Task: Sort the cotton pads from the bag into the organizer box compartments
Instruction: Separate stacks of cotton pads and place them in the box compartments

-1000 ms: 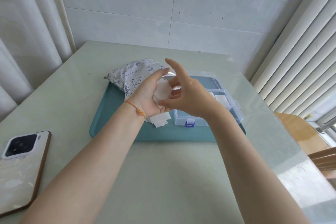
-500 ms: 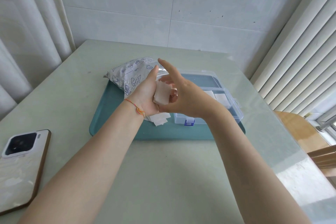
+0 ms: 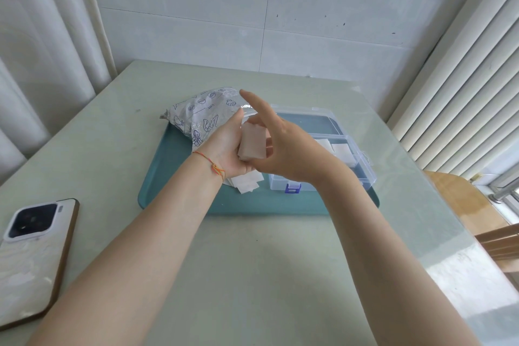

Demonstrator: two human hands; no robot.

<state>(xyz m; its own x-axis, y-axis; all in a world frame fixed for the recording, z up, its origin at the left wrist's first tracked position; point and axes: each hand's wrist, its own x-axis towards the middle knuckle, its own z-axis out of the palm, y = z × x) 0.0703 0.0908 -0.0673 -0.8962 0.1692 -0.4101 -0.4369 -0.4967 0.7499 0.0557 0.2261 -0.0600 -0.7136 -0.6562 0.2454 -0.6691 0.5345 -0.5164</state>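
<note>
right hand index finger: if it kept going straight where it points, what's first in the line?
Likely the printed bag: the right hand has its index finger aimed up-left over the bag's clear top edge. Depth is unclear; it may pass above it toward the wall.

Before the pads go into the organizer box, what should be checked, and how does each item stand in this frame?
1. Cotton pad stack held between left hand and right hand: ok.
2. Organizer box lid open: ok.
3. Compartment free for the stack: cannot tell, the hands hide part of the box.
4. Loose pads off the tray: not ok.
5. Bag resting on the tray: ok.
</note>
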